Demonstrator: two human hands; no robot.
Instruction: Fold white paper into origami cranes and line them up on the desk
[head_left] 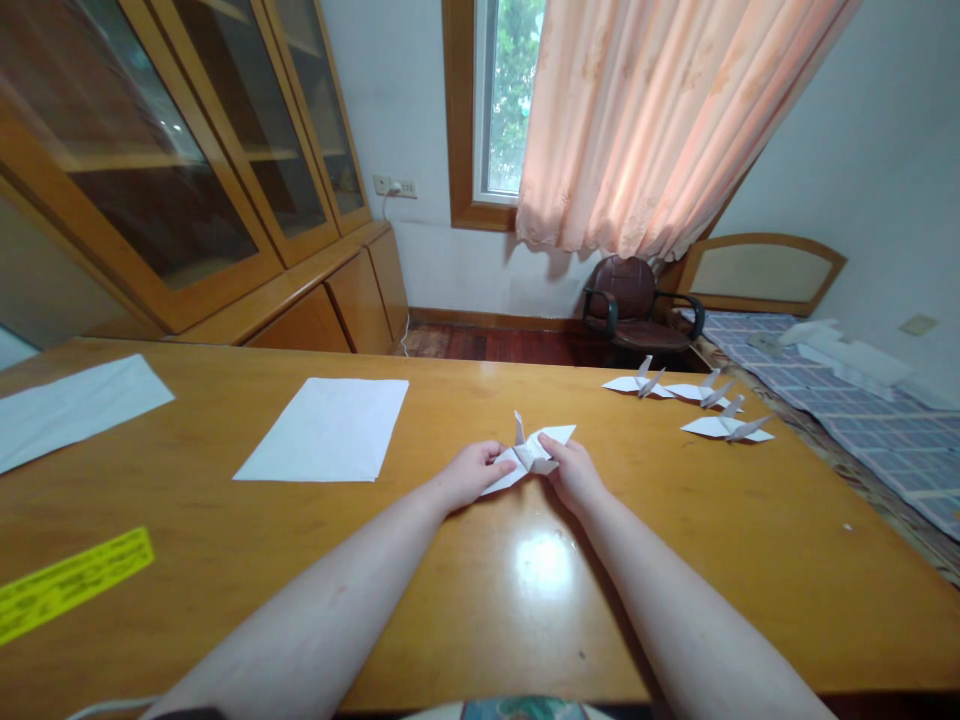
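Note:
A white folded paper crane is held between both hands over the middle of the wooden table. My left hand pinches its left wing, thumb on top. On the other side, my right hand grips the right wing with the thumb laid over it. The crane's wings are spread, and one narrow point sticks up at the back. My fingers under the paper are mostly hidden.
Several finished paper cranes sit at the table's right rear. A stack of white paper lies left of my hands, with another white sheet farther left. A yellow printed strip is at the near left. Beyond the table stands a brown armchair.

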